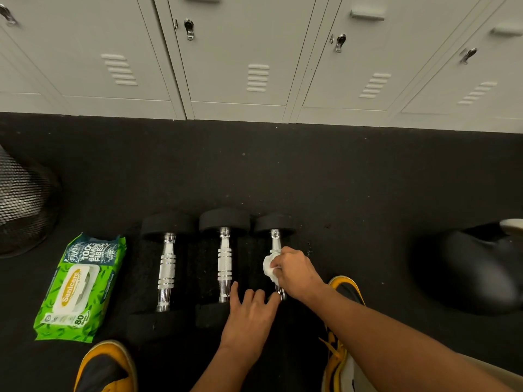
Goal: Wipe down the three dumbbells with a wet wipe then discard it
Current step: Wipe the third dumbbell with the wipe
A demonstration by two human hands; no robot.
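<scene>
Three dumbbells with black heads and chrome handles lie side by side on the dark floor: the left dumbbell (166, 271), the middle dumbbell (225, 264) and the right dumbbell (275, 239). My right hand (294, 271) grips a bunched white wet wipe (268, 267) around the right dumbbell's handle. My left hand (249, 315) rests with spread fingers on the near head of the right dumbbell, its fingertips close to the handle's near end. That near head is mostly hidden under the hand.
A green wet-wipe pack (82, 287) lies left of the dumbbells. A black mesh bin (22, 205) stands at the far left. A dark bag (478, 267) sits to the right. Grey lockers (240, 58) line the back. My yellow-and-black shoes (343, 290) flank the dumbbells.
</scene>
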